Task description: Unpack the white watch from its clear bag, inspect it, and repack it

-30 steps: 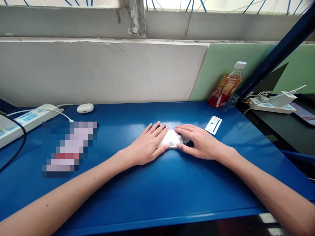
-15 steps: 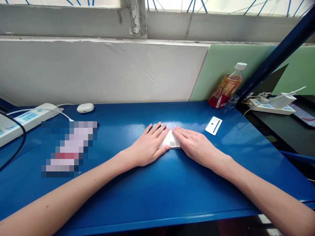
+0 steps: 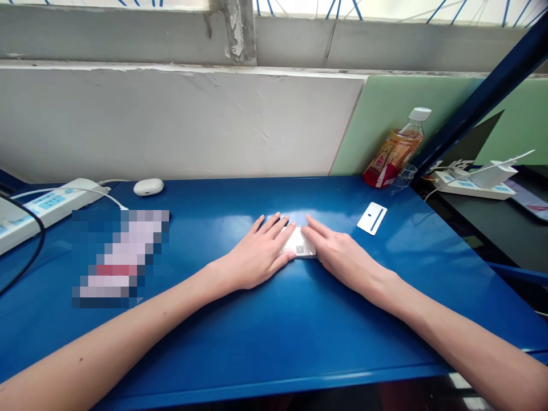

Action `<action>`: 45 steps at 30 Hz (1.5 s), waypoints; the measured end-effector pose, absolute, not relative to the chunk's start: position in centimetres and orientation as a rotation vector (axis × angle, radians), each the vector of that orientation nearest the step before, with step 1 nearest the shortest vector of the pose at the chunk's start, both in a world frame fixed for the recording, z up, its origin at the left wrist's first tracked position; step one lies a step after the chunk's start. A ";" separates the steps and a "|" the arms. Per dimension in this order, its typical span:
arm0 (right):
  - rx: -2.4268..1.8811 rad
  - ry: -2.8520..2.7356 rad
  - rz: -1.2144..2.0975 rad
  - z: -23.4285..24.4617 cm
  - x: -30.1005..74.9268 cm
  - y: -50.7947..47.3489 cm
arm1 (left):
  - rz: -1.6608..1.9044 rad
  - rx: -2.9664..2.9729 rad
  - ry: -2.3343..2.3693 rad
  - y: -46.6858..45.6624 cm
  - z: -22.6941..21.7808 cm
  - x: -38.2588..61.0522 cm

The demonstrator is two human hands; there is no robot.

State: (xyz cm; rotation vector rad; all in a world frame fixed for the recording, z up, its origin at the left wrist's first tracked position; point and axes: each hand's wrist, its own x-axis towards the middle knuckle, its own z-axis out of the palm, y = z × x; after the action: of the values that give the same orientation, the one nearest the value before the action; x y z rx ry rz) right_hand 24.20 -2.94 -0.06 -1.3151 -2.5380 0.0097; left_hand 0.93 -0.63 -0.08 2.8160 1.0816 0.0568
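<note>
Between my hands, a small flat white packet (image 3: 302, 246) with a printed square code near its front edge lies on the blue desk. My left hand (image 3: 261, 254) rests flat with its fingers spread, the thumb and index finger covering the packet's left part. At the packet's right side is my right hand (image 3: 340, 248), its fingers stretched out and turned on edge; its lower side is hidden. A white card (image 3: 372, 218) with a dark stripe lies to the right, beyond my right hand.
A drink bottle (image 3: 394, 151) leans in the back right corner beside the blue post (image 3: 471, 100). On the left are a pixelated phone-like shape (image 3: 128, 251), a white earbud case (image 3: 148, 186) and a power strip (image 3: 51, 208) with cables. The blue desk (image 3: 274, 337) ends at the front.
My right hand has tipped and its index finger has lifted away from the others, pointing farther forward. More of the packet's right part shows. My left hand stays in place.
</note>
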 end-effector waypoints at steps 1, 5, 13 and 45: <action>-1.370 -2.476 0.010 0.0 24.7 -2.6 | 0.046 2.820 1.080 -0.6 0.0 0.9; -1.382 -2.356 0.002 0.4 27.0 -1.2 | 0.026 2.811 1.084 -0.7 0.2 0.9; -0.854 -2.533 0.043 1.2 26.4 -1.7 | 0.087 2.804 1.085 -0.7 -0.1 0.8; -1.089 -2.533 0.179 -0.5 27.0 -0.5 | 0.154 2.758 1.088 0.1 0.1 -0.3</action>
State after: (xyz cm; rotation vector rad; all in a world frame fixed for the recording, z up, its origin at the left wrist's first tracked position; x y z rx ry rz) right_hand 27.02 -0.48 -0.49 -1.0888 -2.5333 0.1791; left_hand -0.26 0.06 0.09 2.7585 1.0878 0.1540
